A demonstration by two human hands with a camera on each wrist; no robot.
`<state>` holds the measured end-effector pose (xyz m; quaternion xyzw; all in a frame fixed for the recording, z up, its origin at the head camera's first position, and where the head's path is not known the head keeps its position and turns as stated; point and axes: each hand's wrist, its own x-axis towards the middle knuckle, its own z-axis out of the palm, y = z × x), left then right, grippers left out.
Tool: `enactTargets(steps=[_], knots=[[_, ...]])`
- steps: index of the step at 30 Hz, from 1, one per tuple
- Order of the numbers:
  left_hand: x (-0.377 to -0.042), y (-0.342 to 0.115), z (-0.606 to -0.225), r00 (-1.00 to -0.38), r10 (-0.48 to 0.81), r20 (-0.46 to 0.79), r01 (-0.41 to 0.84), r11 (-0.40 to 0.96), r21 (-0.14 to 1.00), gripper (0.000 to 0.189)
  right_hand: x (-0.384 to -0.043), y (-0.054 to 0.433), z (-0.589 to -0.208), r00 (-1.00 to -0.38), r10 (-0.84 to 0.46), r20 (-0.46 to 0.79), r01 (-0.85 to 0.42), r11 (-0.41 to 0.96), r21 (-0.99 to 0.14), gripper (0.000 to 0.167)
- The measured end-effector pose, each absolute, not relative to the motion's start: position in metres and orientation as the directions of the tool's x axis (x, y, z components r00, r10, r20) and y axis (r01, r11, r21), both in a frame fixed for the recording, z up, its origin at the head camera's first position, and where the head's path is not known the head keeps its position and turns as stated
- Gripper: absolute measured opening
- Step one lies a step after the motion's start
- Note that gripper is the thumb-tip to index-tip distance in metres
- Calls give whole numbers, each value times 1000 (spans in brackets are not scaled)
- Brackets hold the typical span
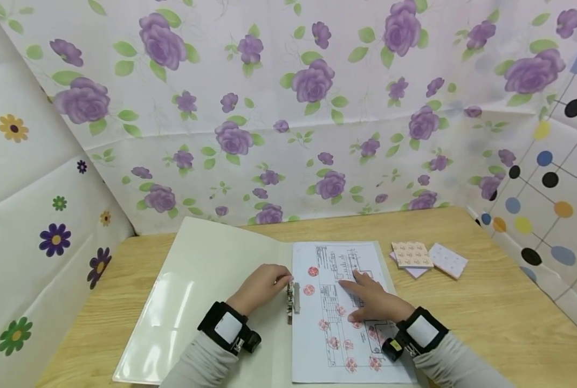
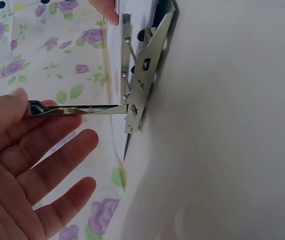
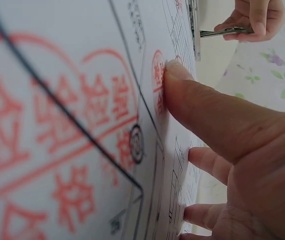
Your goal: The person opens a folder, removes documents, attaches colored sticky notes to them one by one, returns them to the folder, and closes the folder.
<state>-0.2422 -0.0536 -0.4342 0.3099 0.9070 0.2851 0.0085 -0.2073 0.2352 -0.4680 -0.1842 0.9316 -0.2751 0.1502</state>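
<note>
A pale file folder (image 1: pixel 220 258) lies opened flat on the table, a metal lever clip (image 1: pixel 290 304) along its spine. My left hand (image 1: pixel 265 285) pinches the clip's lever (image 2: pixel 77 109) between thumb and forefinger; the lever stands out from the clip's base, and the other fingers are spread below it in the left wrist view. On the folder's right side lies a stack of paper sheets (image 1: pixel 313 345), printed with line drawings and red round stamps. My right hand (image 1: pixel 373 299) rests on the top sheet with fingers spread, thumb (image 3: pixel 182 75) touching the paper near a red stamp.
Small patterned square pads (image 1: pixel 412 254) lie right of the folder, one white with purple marks (image 1: pixel 447 260) set at an angle. Flowered cloth (image 1: pixel 279 108) hangs behind the wooden table (image 1: pixel 487 302), with patterned cloths at both sides. Each wrist wears a black strap with a camera.
</note>
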Motion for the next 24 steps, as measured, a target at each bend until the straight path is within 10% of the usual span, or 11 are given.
enactTargets(steps=[24], knots=[[-256, -32, -457, -899, 406, 165, 432, 755, 494, 26, -208, 236, -473, -887, -426, -177, -260, 779, -570, 82]])
